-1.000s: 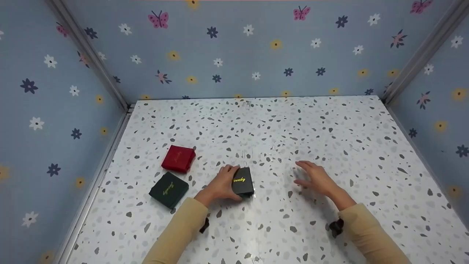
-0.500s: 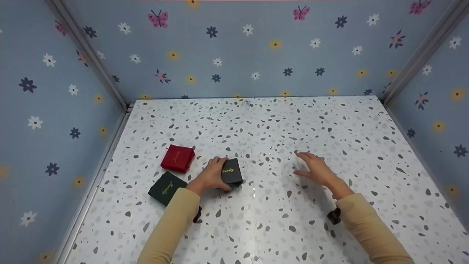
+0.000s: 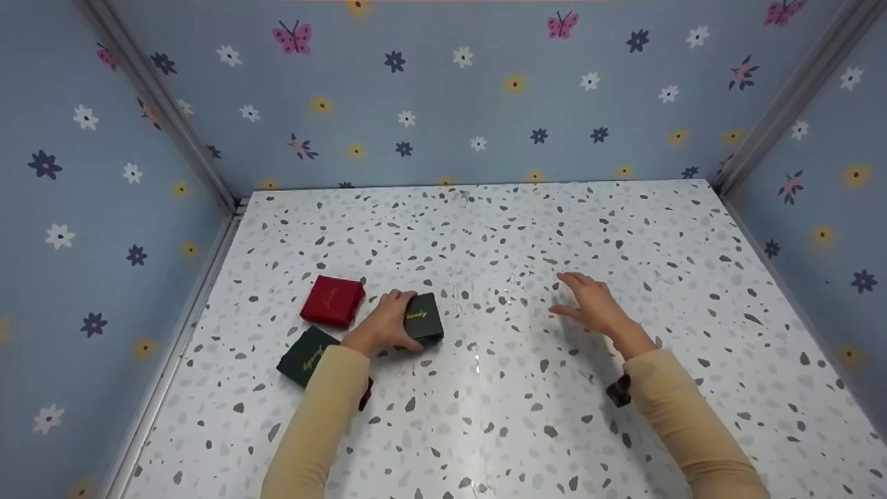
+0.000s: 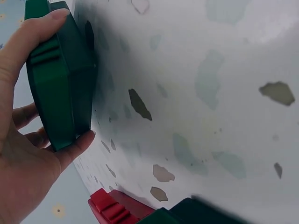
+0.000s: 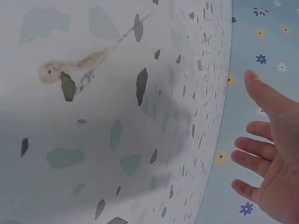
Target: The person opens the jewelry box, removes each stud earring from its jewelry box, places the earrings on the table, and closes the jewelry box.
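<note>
My left hand [image 3: 386,323] grips a dark green jewelry box [image 3: 424,317] with gold lettering, thumb on the near side and fingers on the far side. In the left wrist view that green box [image 4: 60,79] sits between thumb and fingers, close over the speckled surface. A red jewelry box [image 3: 332,301] lies just left of the hand. Another dark green jewelry box [image 3: 303,355] lies nearer to me, partly hidden by the left sleeve. My right hand [image 3: 594,305] hovers over the right side of the table, fingers extended, holding nothing.
The white speckled table [image 3: 527,416] is bordered by blue flowered walls [image 3: 443,90] at the back and both sides. A metal rail [image 3: 181,333] runs along the left edge. A brownish mark [image 5: 70,67] shows on the surface in the right wrist view.
My left hand has carried the green box left and slightly away from me, toward the red box. The right hand has drifted a little farther forward, still holding nothing.
</note>
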Tool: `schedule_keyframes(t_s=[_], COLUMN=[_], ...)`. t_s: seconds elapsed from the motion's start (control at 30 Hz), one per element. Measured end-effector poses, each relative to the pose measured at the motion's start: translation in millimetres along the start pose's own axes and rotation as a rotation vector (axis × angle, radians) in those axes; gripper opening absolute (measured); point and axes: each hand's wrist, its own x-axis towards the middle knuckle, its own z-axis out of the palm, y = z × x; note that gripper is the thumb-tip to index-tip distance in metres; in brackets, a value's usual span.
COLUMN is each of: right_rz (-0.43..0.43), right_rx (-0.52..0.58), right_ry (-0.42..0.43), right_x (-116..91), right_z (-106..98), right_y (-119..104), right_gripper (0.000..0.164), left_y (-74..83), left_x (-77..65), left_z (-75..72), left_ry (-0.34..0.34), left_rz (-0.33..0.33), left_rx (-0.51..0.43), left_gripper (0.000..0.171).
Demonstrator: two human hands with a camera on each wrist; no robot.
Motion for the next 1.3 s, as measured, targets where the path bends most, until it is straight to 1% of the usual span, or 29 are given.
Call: schedule_keyframes(t_s=[0.13,0.27,0.43,0.53,0.7,0.83,0.97,1.1,1.2,1.3], right_rz=[0.037,0.077,0.087,0.093,0.118,0.138,0.148,0.153,0.160,0.166], right_rx=[-0.006,0.010,0.000,-0.007,-0.001,-0.001,-0.010,-0.006,0.003,0.006], right_ry=[-0.020,-0.033,-0.029,-0.034,-0.060,-0.064,-0.069,-0.078,-0.087,-0.097], right_x=[8.5,16.6,24.9,30.3,39.0,46.5,52.3,56.0,57.8,58.6], right_z=[-2.0,-4.1,-7.7,-10.8,-15.8,-19.6,-23.7,-25.9,-26.5,-27.8], right_y=[0.0,0.8,3.0,3.4,2.7,2.8,2.3,2.0,1.8,1.0], right_gripper=[0.066,0.068,0.066,0.066,0.067,0.066,0.066,0.066,0.065,0.067], left_y=[-4.6,-7.4,-8.7,-8.8,-7.9,-7.2,-6.0,-3.5,-1.4,1.4], left_x=[2.3,5.3,8.8,10.3,9.7,8.4,8.8,11.4,13.8,16.7], left_z=[-2.0,-4.0,-4.4,-4.6,-6.2,-10.0,-14.7,-19.7,-23.7,-27.7], left_ry=[-0.014,-0.026,-0.034,-0.033,-0.033,-0.038,-0.070,-0.105,-0.087,-0.035], left_rz=[-0.007,-0.032,-0.054,-0.043,-0.007,0.000,-0.021,-0.047,-0.037,-0.023], left_rx=[0.013,0.013,0.015,0.032,0.090,0.124,0.124,0.092,0.089,0.128], left_gripper=[0.101,0.102,0.103,0.104,0.107,0.110,0.115,0.116,0.113,0.108])
